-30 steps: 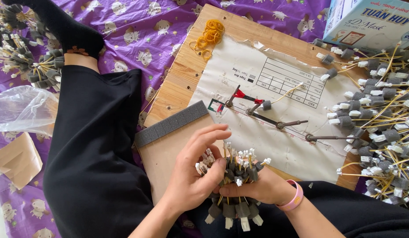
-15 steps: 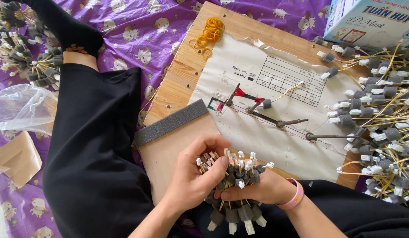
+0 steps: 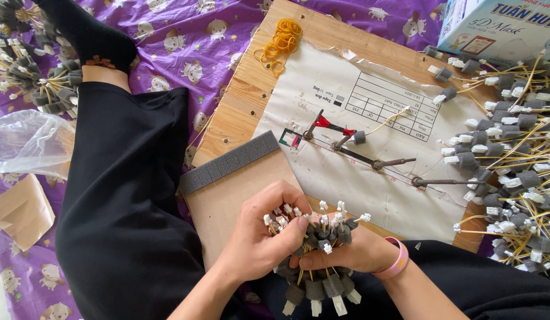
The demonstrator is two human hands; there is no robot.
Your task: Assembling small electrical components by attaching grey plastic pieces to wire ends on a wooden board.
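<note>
**benchwatcher:** Over on the far left, a finished-looking cluster of foam-tipped wires (image 3: 40, 83) sits on the purple patterned cloth (image 3: 186, 47), with a crumpled clear plastic bag (image 3: 26, 139) and a scrap of brown cardboard (image 3: 20, 210) below it. Next comes the person's black-trousered leg, then the grey foam strip (image 3: 230, 161) lying slantwise along the top edge of a small brown board (image 3: 227, 204).

**wireguy22:** And the hands? That's the bit I care about.

**benchwatcher:** Bottom centre. The left hand (image 3: 260, 237) is curled nearly closed, fingertips pinched into the top of the bundle of wires (image 3: 316, 249), right among the little white connectors. The right hand (image 3: 352, 252), pink wristband (image 3: 396, 261) on it, is wrapped round the bundle's middle from the other side, mostly hidden behind it. Both have hold of the same bundle, so neither is really nearer.

**wireguy22:** Which way does it lie?

**benchwatcher:** Long axis runs roughly away from the person: white-tipped ends fan out at the top, grey foam blocks hang down at the bottom edge of the view. It sits directly between the two hands, over the lap, just below the small board.

**wireguy22:** Anything to the right?

**benchwatcher:** A big wooden board (image 3: 245, 101) carrying a white sheet (image 3: 358, 178) with metal pegs (image 3: 384, 163), loose orange rubber bands (image 3: 281, 41) at its top, then a large heap of unbundled wires (image 3: 512, 160) and a pale blue box (image 3: 500, 26) in the corner.
</note>
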